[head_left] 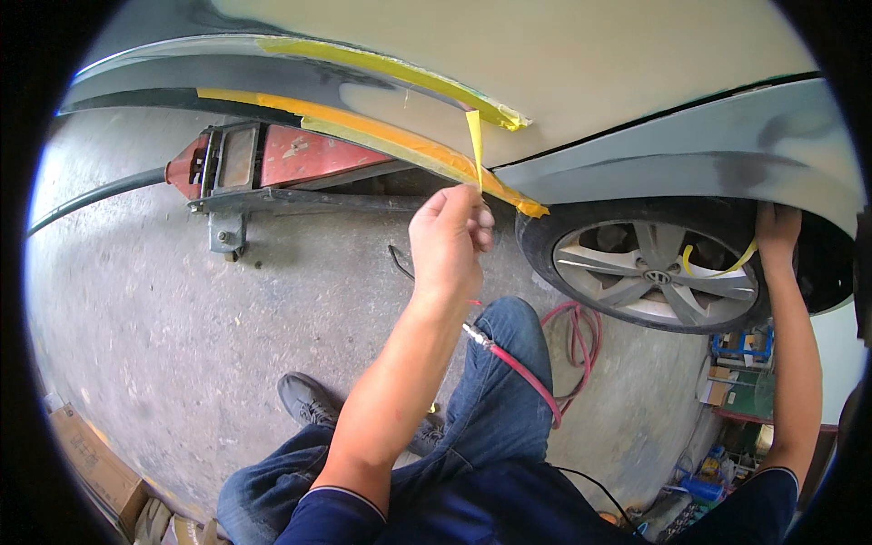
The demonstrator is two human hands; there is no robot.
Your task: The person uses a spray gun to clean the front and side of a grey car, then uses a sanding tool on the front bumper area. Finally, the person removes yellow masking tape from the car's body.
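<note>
My left hand (451,234) is closed in a pinch on a narrow yellow strip of masking tape (475,141). The strip stretches up from my fingers toward the car's lower side panel (599,73). Along the sill runs a band of orange and yellow masking tape (372,132), and a yellow-green tape band (391,68) lies above it. At the far right, my right hand (777,234) reaches up under the wheel-arch edge (727,182), its fingers hidden. Beside its wrist, a loose yellow tape strip (729,269) hangs in a curl across the wheel (656,276).
A red floor jack (313,156) lies under the sill at left, its dark handle pointing left. A red air hose (527,374) with a metal coupling passes over my knee and coils on the floor. Cardboard boxes (100,459) stand lower left; shelves (745,381) stand lower right.
</note>
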